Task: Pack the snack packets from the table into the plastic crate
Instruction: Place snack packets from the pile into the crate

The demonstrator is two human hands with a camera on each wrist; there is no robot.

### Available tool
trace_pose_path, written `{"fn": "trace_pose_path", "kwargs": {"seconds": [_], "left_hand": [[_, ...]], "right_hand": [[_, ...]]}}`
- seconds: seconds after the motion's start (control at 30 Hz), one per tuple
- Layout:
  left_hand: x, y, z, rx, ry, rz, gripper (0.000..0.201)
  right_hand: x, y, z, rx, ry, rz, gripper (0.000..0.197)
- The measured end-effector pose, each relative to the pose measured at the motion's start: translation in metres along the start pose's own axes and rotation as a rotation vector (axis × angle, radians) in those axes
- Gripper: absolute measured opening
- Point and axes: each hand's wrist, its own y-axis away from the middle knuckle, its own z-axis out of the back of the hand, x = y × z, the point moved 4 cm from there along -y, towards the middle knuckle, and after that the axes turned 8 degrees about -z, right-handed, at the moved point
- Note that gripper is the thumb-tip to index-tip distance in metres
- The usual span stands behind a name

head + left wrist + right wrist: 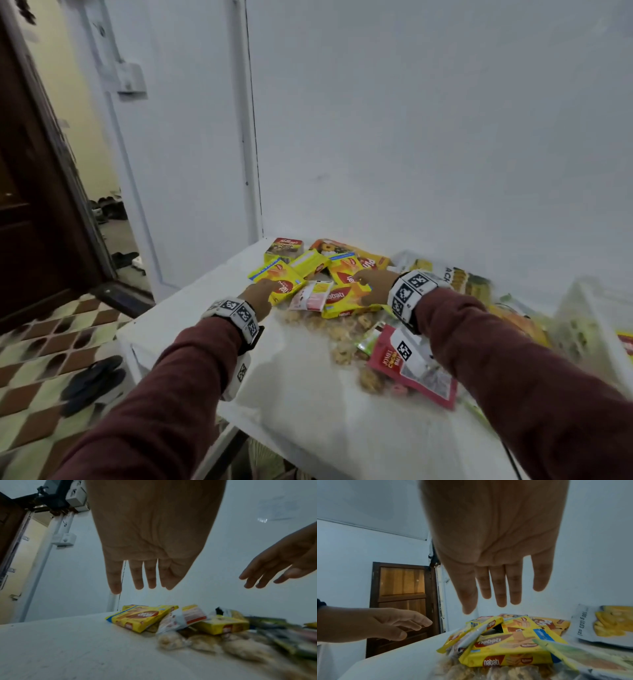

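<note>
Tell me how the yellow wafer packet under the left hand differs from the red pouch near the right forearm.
The yellow wafer packet is a boxy yellow pack with blue edging; the red pouch is a flat red and white bag. The wafer packet leans on other packets in the far pile; the red pouch lies nearer the person, partly under the right sleeve. Both are still on the white table, and neither is held.

Both arms stretched fwd — left hand (259,295) & right hand (374,286) flat, fingers straight.
</note>
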Motion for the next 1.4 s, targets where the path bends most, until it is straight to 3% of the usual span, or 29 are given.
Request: {"fn": "trace_pose_path", "kwargs": {"seconds": [0.23, 0.4, 0.53, 0.67, 0.8, 0.93, 0.97, 1.03, 1.1, 1.27, 1.4], "left_hand": [[0.02, -0.067, 0.001, 0.068, -0.14, -0.14, 0.068], [0.019, -0.113, 0.0, 0.296, -0.376, -0.193, 0.08], [0.013, -0.137, 0.006, 0.436, -0.509, -0.202, 0.066], [0.022, -0.153, 0.01, 0.447, -0.653, -0.236, 0.062], [0.027, -0.164, 0.029, 0.449, -0.506, -0.263, 0.061], [0.028, -0.192, 0.049, 0.388, -0.213, -0.321, 0.025], [0.027, -0.201, 0.049, 0.364, -0.186, -0.322, 0.025], [0.027, -0.214, 0.043, 0.393, -0.184, -0.309, 0.031], [0.024, -0.223, 0.032, 0.461, -0.171, -0.313, 0.039], [0.028, -0.235, 0.009, 0.55, -0.241, -0.328, 0.075], [0.026, -0.238, 0.007, 0.581, -0.219, -0.408, 0.074]], "right_hand": [[0.004, -0.068, -0.013, 0.081, 0.06, -0.009, 0.07], [0.005, -0.103, -0.016, 0.197, 0.109, -0.007, 0.079], [0.005, -0.122, -0.016, 0.221, 0.168, 0.017, 0.081], [-0.002, -0.136, -0.007, 0.249, 0.213, 0.007, 0.075], [-0.01, -0.144, 0.02, 0.2, 0.187, -0.007, 0.07], [-0.023, -0.153, 0.053, 0.095, 0.022, -0.08, 0.062], [-0.027, -0.159, 0.057, 0.064, -0.025, -0.111, 0.057], [-0.03, -0.166, 0.055, 0.03, -0.091, -0.183, 0.053], [-0.034, -0.175, 0.041, 0.039, -0.137, -0.281, 0.065], [-0.031, -0.19, 0.012, 0.117, -0.143, -0.468, 0.068], [-0.032, -0.191, 0.007, 0.093, -0.249, -0.544, 0.069]]}}
